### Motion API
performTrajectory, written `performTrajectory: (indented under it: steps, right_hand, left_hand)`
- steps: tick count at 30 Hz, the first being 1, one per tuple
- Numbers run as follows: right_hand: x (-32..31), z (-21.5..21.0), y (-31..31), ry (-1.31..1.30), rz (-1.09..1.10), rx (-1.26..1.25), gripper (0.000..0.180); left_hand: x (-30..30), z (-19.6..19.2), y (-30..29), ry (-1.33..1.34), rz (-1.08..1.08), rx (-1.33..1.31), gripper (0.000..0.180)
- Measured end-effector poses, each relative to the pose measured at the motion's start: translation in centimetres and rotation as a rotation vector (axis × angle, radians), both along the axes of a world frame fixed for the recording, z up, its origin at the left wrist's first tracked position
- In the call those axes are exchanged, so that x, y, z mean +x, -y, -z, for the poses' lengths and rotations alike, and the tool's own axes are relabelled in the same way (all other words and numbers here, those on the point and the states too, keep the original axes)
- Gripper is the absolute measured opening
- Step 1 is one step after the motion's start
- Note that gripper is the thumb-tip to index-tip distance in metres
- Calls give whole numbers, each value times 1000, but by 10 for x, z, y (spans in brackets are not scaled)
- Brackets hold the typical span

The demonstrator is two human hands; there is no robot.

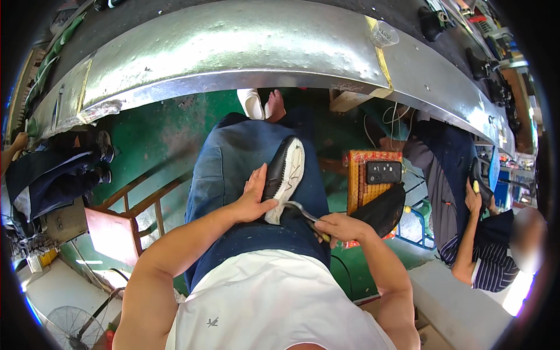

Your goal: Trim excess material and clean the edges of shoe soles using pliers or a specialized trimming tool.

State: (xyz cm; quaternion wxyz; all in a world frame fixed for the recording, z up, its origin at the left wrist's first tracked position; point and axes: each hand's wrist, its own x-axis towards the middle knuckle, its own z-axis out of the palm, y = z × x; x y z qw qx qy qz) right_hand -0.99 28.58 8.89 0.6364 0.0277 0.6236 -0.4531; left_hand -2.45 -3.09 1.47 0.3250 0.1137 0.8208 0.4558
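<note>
On the lap of the seated person, over blue trousers (pixel 219 154), lies a black shoe (pixel 286 169) with its pale sole turned upward, toe away from the body and heel toward it; dark wavy lines cross the sole, and stitching runs along its edge.

The left hand (pixel 252 197) holds the shoe from its left side, fingers laid along the dark upper and thumb reaching over the sole near the heel; the right hand (pixel 341 227) is closed around a tool (pixel 297 207), whose curved metal end reaches the shoe near the heel; whether that end touches the sole cannot be told.

Beyond the knees runs a metal-edged surface (pixel 233 49), bearing a clear cup (pixel 385 34) and, at upper right, dark shoes; beneath it, on the green floor (pixel 169 131), are a white clog (pixel 251 104) and a bare foot (pixel 275 106).

To the right, a woven seat (pixel 357 184) carries a dark phone (pixel 384 172) and a black bag (pixel 379 213); farther right, a co-worker (pixel 496 262) holds another dark shoe; to the left stands a wooden chair (pixel 114 230).
</note>
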Motion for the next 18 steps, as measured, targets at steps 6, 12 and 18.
performTrajectory:
  steps: [6,12,18]
  right_hand:
    - [8,-15,44,-722,106,112,41]
    - [20,25,34,-728,193,78,42]
    - [47,78,26,-368,767,-66,51]
  left_hand:
    - [-15,-2,0,34,36,16,121]
    - [-44,-13,-10,-64,-13,-42,107]
    - [-64,-10,-11,84,-237,136,77]
